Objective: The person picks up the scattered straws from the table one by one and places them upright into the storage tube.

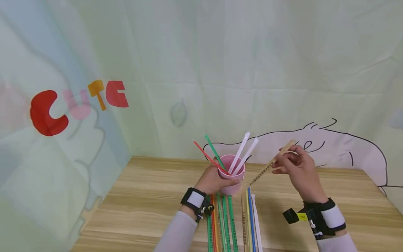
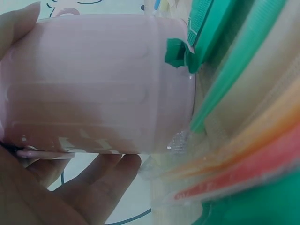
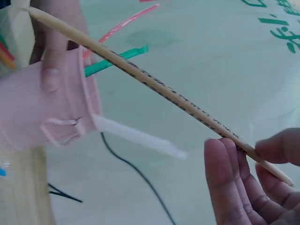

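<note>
Nearest the camera, the left sleeve point(image 1: 177, 232) and right sleeve point(image 1: 337, 243) enter at seven and five o'clock. Between them, laid straws point(image 1: 226, 224) run from the bottom of the view towards the cup point(image 1: 230, 190). The left hand point(image 1: 212, 180) holds the cup, thumb across its front; the right hand point(image 1: 299, 169), at three o'clock, pinches a tan straw point(image 1: 262, 173) near its top, between thumb and fingers. It slants from half past one to half past seven, low end outside the cup's mouth. To drop it in cleanly, I would raise that end over the lip, stand it steeper and aim for the gap at twelve, between the green straw point(image 1: 213, 148) and white straws point(image 1: 238, 154); the red straw point(image 1: 204, 151) leans out at ten. The table point(image 1: 141, 196) extends at nine and three; the curtain point(image 1: 220, 52) bounds twelve, so approach from three.
</note>
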Action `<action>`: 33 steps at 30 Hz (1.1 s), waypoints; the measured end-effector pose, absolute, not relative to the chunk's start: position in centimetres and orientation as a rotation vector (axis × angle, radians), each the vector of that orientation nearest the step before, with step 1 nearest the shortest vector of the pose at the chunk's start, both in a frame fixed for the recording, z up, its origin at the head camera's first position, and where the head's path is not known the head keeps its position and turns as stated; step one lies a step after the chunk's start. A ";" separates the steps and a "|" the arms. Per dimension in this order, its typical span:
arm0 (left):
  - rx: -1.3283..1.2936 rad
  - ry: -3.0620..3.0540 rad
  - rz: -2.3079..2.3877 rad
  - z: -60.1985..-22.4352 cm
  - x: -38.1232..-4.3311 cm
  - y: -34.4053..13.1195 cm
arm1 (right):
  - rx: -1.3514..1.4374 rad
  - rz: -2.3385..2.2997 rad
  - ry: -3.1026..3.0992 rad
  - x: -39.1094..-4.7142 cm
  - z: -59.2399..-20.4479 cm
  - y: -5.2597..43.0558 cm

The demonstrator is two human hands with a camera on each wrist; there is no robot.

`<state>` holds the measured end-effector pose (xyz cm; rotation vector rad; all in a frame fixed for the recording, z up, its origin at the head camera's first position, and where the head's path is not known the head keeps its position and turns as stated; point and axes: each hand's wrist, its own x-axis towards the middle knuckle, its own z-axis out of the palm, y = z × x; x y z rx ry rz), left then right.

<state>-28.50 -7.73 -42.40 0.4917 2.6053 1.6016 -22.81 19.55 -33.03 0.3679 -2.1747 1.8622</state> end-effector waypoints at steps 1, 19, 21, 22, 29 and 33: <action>0.489 2.609 1.599 -42.4 -28.5 -7.7 | 0.385 1.864 -2.141 -22.9 -32.7 19.4; 0.492 2.591 1.630 -42.6 -28.6 -7.7 | 0.357 1.535 -2.360 -25.3 -34.9 14.8; 0.494 2.580 1.637 -42.6 -28.6 -7.7 | 0.320 1.527 -2.391 -25.7 -35.8 14.3; 0.494 2.576 1.640 -42.7 -28.6 -7.7 | 0.298 1.523 -2.400 -25.8 -36.1 14.1; 0.510 2.538 1.667 -42.7 -28.7 -7.6 | 0.168 1.510 -2.436 -26.7 -37.7 13.4; 0.509 2.538 1.662 -42.6 -28.7 -7.7 | 0.140 1.504 -2.512 -26.7 -38.3 13.6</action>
